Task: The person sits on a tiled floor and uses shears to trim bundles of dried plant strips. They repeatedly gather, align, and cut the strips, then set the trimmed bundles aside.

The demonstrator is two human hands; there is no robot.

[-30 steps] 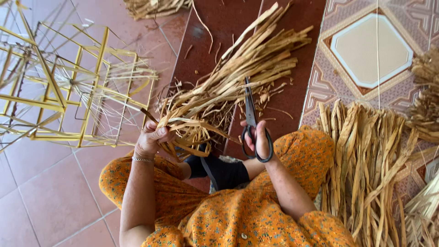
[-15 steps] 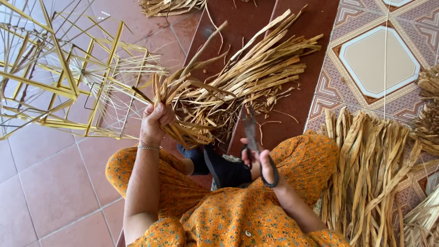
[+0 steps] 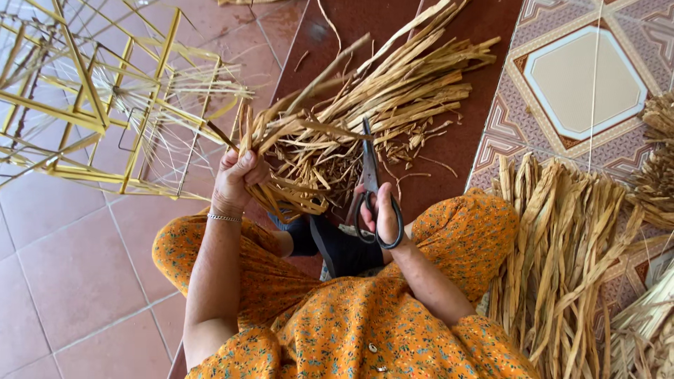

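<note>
Left hand has its fingers curled tight around the near ends of a bundle of dried leaf strips, which fans out away from the person across the dark red mat. Right hand sits just right of that grip, thumb and fingers through the loops of black scissors (blades look nearly closed, pointing up into the bundle). Left of the bundle there's a yellow stick frame on the floor tiles. Right of it, well apart, lies a pile of longer strips.
</note>
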